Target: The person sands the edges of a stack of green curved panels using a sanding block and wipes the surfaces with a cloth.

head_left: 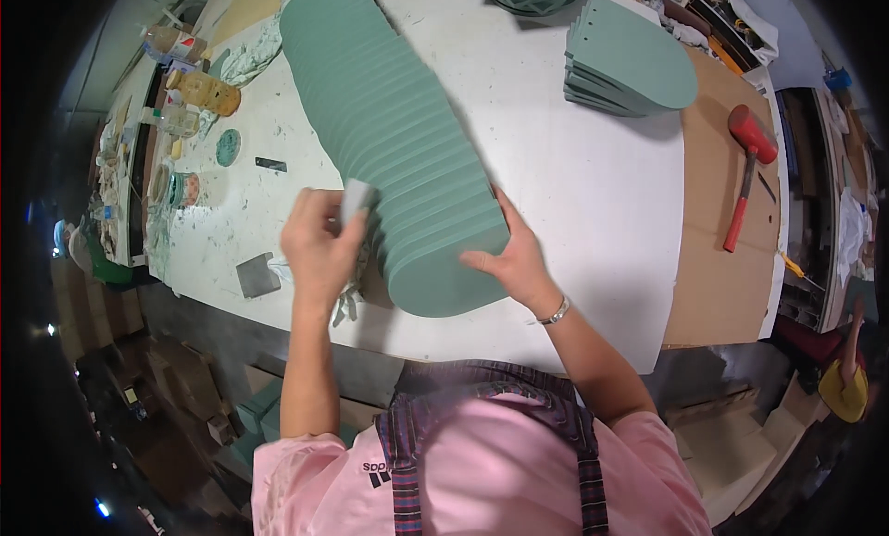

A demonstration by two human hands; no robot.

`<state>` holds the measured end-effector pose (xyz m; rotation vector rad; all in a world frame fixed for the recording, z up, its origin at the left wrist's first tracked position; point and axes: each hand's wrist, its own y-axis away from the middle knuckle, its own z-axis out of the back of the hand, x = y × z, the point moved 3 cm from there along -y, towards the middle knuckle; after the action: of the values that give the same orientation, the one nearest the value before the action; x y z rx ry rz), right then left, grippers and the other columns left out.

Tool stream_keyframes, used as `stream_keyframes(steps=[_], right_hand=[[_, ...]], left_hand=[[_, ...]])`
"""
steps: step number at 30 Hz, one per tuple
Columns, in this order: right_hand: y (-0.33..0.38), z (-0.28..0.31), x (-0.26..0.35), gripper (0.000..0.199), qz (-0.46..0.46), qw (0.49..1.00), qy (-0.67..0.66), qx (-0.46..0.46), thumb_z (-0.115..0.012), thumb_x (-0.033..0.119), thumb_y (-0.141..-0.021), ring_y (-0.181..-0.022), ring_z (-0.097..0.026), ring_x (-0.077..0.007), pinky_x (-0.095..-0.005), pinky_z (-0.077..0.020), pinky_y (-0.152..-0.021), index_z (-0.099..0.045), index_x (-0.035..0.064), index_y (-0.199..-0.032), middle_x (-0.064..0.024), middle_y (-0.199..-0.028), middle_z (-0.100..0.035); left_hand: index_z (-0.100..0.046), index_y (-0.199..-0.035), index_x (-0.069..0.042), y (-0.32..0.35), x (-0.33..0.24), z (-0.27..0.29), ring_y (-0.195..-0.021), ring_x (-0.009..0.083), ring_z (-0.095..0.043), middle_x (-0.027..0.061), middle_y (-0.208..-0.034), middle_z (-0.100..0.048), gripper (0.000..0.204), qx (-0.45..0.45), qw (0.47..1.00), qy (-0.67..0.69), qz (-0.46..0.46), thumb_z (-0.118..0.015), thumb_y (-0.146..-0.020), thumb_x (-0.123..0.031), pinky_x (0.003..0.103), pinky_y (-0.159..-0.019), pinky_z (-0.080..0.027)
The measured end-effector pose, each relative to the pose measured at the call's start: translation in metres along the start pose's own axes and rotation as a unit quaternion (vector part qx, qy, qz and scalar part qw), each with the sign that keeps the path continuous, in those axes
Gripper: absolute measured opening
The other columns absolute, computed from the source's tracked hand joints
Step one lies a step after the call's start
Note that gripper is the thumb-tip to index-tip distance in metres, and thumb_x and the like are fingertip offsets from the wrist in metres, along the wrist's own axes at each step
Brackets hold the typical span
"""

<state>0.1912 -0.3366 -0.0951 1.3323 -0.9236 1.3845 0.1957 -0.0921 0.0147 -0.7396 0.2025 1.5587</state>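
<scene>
A long row of green rounded-end sheets [407, 147] lies fanned out and overlapping across the white table, from the far left down to the near edge. My left hand [319, 244] is closed on a small grey flat pad [356, 199], held up at the left edge of the fanned sheets. Whether the pad touches them I cannot tell. At the near right corner my right hand [523, 268] grips the row, its thumb lying on the top sheet and its fingers along the side edge. A crumpled white cloth [348, 300] sits partly hidden near my left wrist.
A dark grey square [258, 276] and a small black strip [270, 165] lie to the left. Bottles [208, 92] and a green-stained dish [228, 148] stand farther left. Stacked green sheets [630, 59] occupy the far right, near a red mallet [745, 175] on brown board.
</scene>
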Motion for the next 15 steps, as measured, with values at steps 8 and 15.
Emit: stream_keyframes(steps=[8,15], right_hand=[[0.002,-0.006,-0.014,0.098,0.017,0.999,-0.026,-0.019,-0.088,0.024,-0.067,-0.128,-0.056,-0.0317,-0.0375,-0.0451,-0.106,-0.039,-0.0031,-0.147,-0.023,-0.139,-0.055],[0.006,-0.002,-0.014,0.092,0.008,0.999,-0.022,-0.028,-0.085,0.018,-0.068,-0.125,-0.058,-0.031,-0.0375,-0.046,-0.105,-0.041,-0.0028,-0.147,-0.0226,-0.137,-0.057]], left_hand=[[-0.067,-0.092,-0.004,-0.113,-0.039,-0.053,-0.077,0.0321,-0.066,0.0142,-0.088,-0.067,0.031,-0.108,0.99,-0.039,-0.086,-0.074,-0.08,-0.032,0.044,-0.069,-0.052],[-0.063,-0.087,-0.005,-0.118,0.003,-0.07,-0.078,0.0334,-0.065,0.0131,-0.087,-0.066,0.031,-0.092,0.987,-0.132,0.005,-0.07,-0.081,-0.035,0.045,-0.069,-0.052]])
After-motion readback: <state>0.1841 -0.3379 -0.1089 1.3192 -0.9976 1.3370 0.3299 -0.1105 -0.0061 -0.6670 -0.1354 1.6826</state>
